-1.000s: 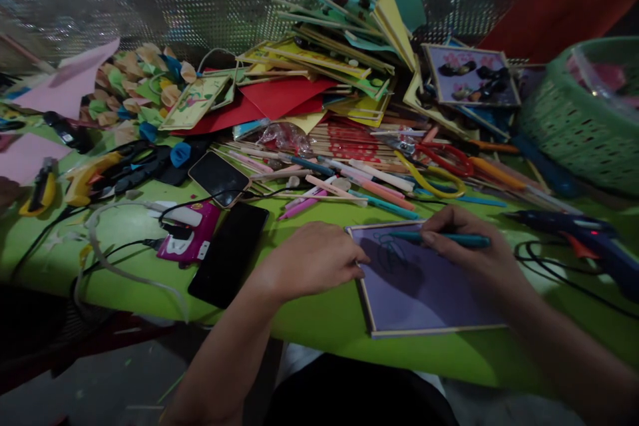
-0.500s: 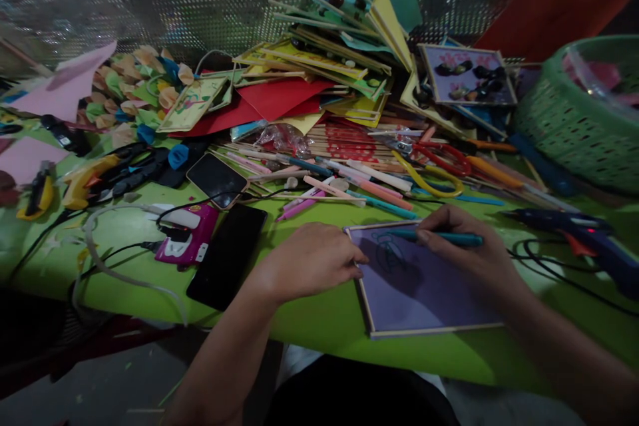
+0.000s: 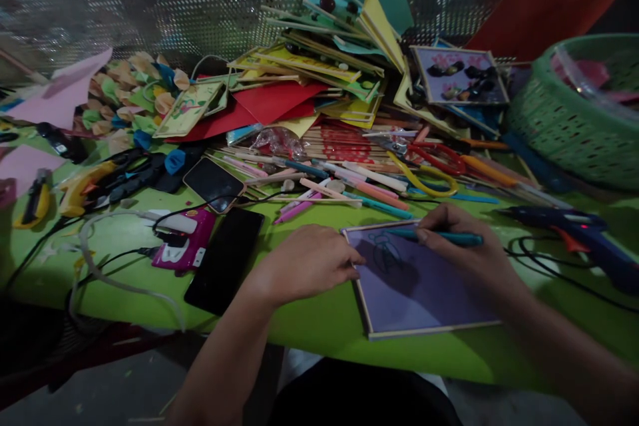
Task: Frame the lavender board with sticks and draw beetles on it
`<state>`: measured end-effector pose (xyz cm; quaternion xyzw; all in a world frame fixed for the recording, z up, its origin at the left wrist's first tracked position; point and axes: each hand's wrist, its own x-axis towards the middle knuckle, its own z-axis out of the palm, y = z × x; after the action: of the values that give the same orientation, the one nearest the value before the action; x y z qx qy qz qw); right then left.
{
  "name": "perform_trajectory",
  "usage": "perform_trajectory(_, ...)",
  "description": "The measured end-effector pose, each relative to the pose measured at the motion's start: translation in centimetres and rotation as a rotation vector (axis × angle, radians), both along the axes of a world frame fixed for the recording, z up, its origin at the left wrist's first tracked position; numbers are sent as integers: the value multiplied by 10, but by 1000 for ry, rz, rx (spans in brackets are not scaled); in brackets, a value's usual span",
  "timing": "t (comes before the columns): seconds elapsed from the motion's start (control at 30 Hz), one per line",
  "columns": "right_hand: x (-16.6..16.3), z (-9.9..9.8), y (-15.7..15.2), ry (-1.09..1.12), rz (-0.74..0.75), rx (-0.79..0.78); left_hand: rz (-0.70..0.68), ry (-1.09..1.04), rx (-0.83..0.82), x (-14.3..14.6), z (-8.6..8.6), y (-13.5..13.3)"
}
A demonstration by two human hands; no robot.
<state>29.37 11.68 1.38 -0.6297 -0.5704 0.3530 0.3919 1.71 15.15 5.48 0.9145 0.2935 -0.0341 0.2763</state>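
A purple card (image 3: 429, 303) edged with thin wooden strips lies flat on the green table in front of me. A small teal line drawing (image 3: 385, 254) is on its upper left part. My right hand (image 3: 456, 243) pinches a teal marker pen (image 3: 462, 238) above the card, its tip end pointing left at the drawing. At the card's left edge, my left hand (image 3: 312, 259) has its fingers bent and closed on the wooden strip. The underside of the left fingers is hidden, and the right forearm covers the card's right side.
Several markers (image 3: 377, 193) and yellow-handled scissors (image 3: 424, 176) lie beyond the card. Right are a hot glue gun (image 3: 564, 226) and a green basket (image 3: 564, 120). Left are a black phone (image 3: 227, 259) and a magenta power adapter (image 3: 184, 243) with cables. Framed cards (image 3: 319, 66) pile up behind.
The view has shifted slightly, so the surroundings sit a little further left. Both hands keep nearly the same pose, and the teal marker stays at the drawing.
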Motion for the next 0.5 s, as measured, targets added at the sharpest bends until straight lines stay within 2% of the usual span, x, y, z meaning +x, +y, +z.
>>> perform_trajectory(0.5, 3, 0, -2, 48, 50, -26, 8, 29, -9, 2, 4, 1)
